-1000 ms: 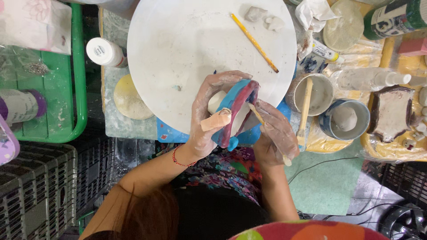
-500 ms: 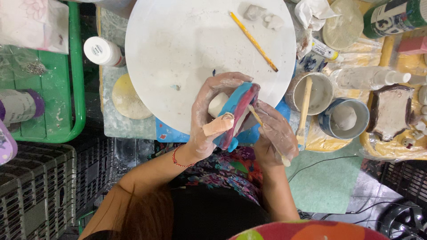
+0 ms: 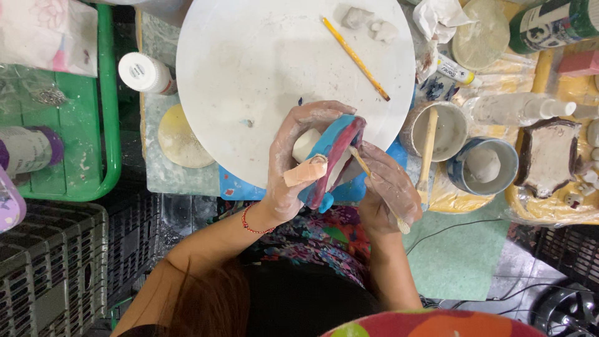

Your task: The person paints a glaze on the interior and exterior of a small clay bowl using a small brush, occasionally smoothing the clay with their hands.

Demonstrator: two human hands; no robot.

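My left hand (image 3: pixel 298 163), smeared with pale clay and with a bandage on the thumb, grips a blue and red curved mould (image 3: pixel 334 156) on edge, with a white clay lump (image 3: pixel 306 145) behind it. My right hand (image 3: pixel 390 190) holds a thin wooden stick tool (image 3: pixel 374 187) whose tip touches the inside of the mould. Both hands hover over the near edge of a round white board (image 3: pixel 262 75).
A yellow pencil (image 3: pixel 355 58) and two clay bits (image 3: pixel 369 24) lie on the board. Right of it stand a cup with a wooden stick (image 3: pixel 437 134), a blue cup (image 3: pixel 483 165) and a brown tray (image 3: pixel 549 156). A white bottle (image 3: pixel 143 73) and green tray (image 3: pixel 87 125) sit left.
The hands stay over the board's near edge; the mould has tilted slightly and the stick tip has shifted a little inside it.
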